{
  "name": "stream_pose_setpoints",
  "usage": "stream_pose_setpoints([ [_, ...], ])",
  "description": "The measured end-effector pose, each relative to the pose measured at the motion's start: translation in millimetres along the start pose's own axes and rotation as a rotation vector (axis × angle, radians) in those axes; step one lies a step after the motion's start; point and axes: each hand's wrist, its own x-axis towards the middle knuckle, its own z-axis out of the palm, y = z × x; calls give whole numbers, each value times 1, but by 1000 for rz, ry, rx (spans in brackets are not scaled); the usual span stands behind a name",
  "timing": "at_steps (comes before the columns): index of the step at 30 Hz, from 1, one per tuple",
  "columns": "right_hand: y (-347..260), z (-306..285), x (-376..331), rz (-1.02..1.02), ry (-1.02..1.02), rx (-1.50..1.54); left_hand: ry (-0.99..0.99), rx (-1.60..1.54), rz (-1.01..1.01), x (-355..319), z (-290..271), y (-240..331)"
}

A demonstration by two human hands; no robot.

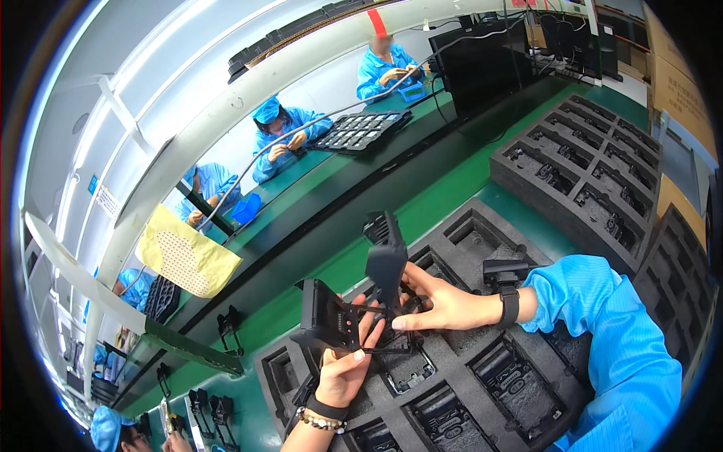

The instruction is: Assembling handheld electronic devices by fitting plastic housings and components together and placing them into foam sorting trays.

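Observation:
My left hand grips the lower edge of a black plastic frame part held above a black foam tray. My right hand reaches in from the right and pinches the same black part near its upright arm, thumb and fingers closed on it. A black wrist strap sits on my right wrist, and a bead bracelet with a black band on my left. The blue sleeve covers my right forearm. The tray's pockets below hold similar black parts.
A second foam tray with filled pockets lies at the upper right on the green bench. Across the bench several people in blue coats work, one by a black parts tray. A yellow perforated sheet hangs left. A black monitor stands behind.

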Motion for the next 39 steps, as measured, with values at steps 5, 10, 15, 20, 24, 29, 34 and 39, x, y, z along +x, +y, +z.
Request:
stream_pose_setpoints([
  [5,-12,-4,1,75,42,209,-30,-14,-19,2,1,2],
  [10,-13,-8,3,171,43,313,-27,-7,-36,4,-14,-3],
  [15,-17,-14,6,386,64,280,91,-37,10,9,-26,0],
  [20,2,-23,11,497,3,370,306,-42,-28,10,-24,27],
  [24,-7,-23,14,492,-62,457,550,278,-16,6,-31,72],
  [29,1,-44,45,411,108,520,611,649,-10,13,-67,137],
  [34,-1,-72,99,394,283,464,625,860,25,65,-119,165],
  [39,34,-93,156,500,386,215,665,753,25,130,-168,130],
])
